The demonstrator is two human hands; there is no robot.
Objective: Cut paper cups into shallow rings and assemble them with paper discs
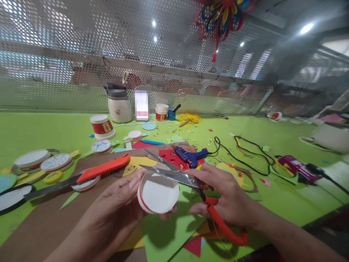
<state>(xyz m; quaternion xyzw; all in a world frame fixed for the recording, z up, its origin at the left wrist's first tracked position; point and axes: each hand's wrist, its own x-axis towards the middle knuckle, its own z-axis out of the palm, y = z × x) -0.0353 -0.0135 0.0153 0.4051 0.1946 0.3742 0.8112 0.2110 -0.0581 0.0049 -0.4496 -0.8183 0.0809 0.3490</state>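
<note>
My left hand (128, 196) grips a shallow white paper cup (159, 194) with a red line round its edge, its round hollow side facing me. In my right hand (226, 194) is a pair of scissors (226, 227) with orange handles, its blades apart and crossing over the cup's upper edge. Whether the blades touch the cup I cannot tell. Beneath both hands lie a green paper sheet (160, 233) and brown cardboard (35, 233). A blue glue gun (193, 157) rests on red paper just beyond the blades.
An orange-handled utility knife (103, 168) lies left of my hands, near several round lids (57, 162). Behind stand a red-and-white paper tub (102, 127), a lidded white container (120, 108) and a lit phone (141, 105). A black cord (255, 165) and purple device (298, 169) are at right.
</note>
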